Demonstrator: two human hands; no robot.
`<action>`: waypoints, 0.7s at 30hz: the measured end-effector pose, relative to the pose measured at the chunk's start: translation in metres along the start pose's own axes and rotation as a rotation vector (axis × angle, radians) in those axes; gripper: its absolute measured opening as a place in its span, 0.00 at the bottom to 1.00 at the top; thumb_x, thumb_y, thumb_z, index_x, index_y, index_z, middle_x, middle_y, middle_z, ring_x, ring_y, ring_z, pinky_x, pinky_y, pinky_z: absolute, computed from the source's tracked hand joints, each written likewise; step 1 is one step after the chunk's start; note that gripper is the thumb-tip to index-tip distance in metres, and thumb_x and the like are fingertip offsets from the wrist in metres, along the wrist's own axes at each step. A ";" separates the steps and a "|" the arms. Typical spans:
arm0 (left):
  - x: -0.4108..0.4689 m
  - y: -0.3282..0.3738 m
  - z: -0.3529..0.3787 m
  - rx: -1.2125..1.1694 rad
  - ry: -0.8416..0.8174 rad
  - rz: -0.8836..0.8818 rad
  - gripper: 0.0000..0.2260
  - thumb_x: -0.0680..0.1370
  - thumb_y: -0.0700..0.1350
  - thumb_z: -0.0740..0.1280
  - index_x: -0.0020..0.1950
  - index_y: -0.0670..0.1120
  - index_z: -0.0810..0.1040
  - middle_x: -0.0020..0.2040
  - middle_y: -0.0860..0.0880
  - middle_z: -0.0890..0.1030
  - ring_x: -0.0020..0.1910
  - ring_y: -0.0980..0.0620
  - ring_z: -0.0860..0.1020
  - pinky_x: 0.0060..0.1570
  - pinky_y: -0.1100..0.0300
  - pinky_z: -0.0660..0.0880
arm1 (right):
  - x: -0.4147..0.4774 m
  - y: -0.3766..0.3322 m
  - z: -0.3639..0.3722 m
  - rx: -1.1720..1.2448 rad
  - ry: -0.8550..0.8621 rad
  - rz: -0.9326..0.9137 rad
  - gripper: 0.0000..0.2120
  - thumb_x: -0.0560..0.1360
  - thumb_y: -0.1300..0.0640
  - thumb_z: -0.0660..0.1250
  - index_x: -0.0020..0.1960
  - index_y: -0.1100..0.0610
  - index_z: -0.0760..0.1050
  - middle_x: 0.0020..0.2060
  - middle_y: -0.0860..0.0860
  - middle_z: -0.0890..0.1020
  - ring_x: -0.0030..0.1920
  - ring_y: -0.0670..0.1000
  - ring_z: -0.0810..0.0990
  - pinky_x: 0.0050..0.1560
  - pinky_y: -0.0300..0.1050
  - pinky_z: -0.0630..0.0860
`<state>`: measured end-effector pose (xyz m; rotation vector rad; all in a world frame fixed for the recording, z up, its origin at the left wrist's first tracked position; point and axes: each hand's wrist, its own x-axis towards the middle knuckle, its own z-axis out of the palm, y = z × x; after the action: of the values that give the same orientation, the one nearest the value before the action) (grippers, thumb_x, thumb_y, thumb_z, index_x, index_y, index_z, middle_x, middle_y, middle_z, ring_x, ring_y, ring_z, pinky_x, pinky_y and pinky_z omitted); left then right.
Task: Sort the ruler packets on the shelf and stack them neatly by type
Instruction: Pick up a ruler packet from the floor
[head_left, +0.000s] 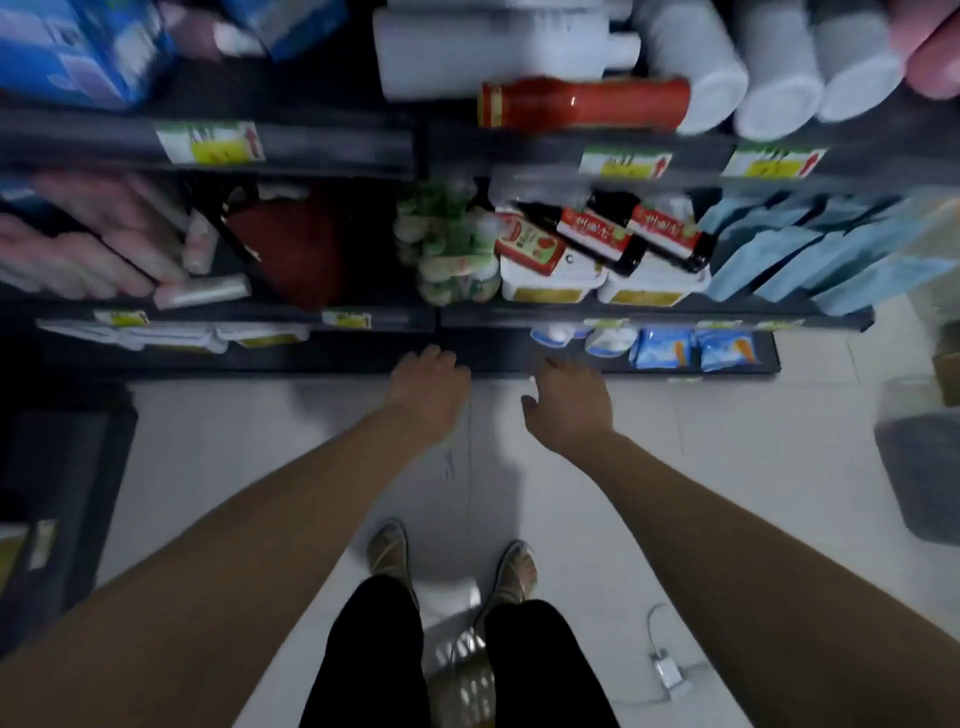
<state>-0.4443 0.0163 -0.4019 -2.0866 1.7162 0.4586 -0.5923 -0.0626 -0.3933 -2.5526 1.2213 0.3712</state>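
— While we lean over the shelving, both bare arms stretch down toward the lowest shelf (332, 358). Where's the left hand?

— Left hand (428, 382) is right at that shelf's front edge, about the middle. Its fingers are curled under, and we cannot tell whether they grip anything.

— And the right hand?

— Right hand (569, 400) is just beside it, fingers spread wide, thumb out, holding nothing, fingertips at the same front edge.

— What about the packets we're meant to sort?

— We see flat clear packets (171, 336) lying toward the left end of the lowest shelf, well apart from both hands. They're too blurred for us to say they hold rulers.

— What else do we have?

— Toward the right end of that shelf, blue snack packs (662, 348). One shelf up, dark sauce bottles (597, 234) lie tilted on white tubs (550, 286), with light blue packets (810, 260) at the right end. Higher still, a red bottle (582, 101) lies on its side near the front edge.
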 end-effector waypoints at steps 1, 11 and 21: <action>0.007 0.002 0.018 -0.002 -0.036 0.002 0.20 0.77 0.40 0.62 0.69 0.45 0.69 0.65 0.45 0.71 0.65 0.45 0.67 0.60 0.54 0.66 | 0.003 0.001 0.019 0.008 -0.024 0.007 0.19 0.77 0.52 0.62 0.67 0.53 0.70 0.63 0.54 0.74 0.65 0.57 0.70 0.63 0.50 0.66; 0.066 0.031 0.209 -0.138 -0.226 -0.003 0.15 0.76 0.39 0.61 0.63 0.41 0.73 0.63 0.43 0.73 0.64 0.44 0.68 0.58 0.53 0.67 | 0.035 0.006 0.207 0.050 -0.246 0.008 0.17 0.77 0.54 0.62 0.65 0.56 0.73 0.59 0.55 0.76 0.62 0.57 0.72 0.60 0.50 0.70; 0.137 0.053 0.364 -0.183 -0.267 -0.058 0.15 0.75 0.38 0.62 0.61 0.42 0.76 0.58 0.44 0.76 0.60 0.45 0.71 0.55 0.54 0.69 | 0.086 0.002 0.365 0.087 -0.376 0.033 0.18 0.78 0.53 0.63 0.67 0.54 0.72 0.61 0.54 0.76 0.64 0.56 0.72 0.63 0.50 0.70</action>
<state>-0.4696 0.0719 -0.7894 -2.0799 1.5043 0.8624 -0.5804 0.0074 -0.7611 -2.2571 1.1098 0.7490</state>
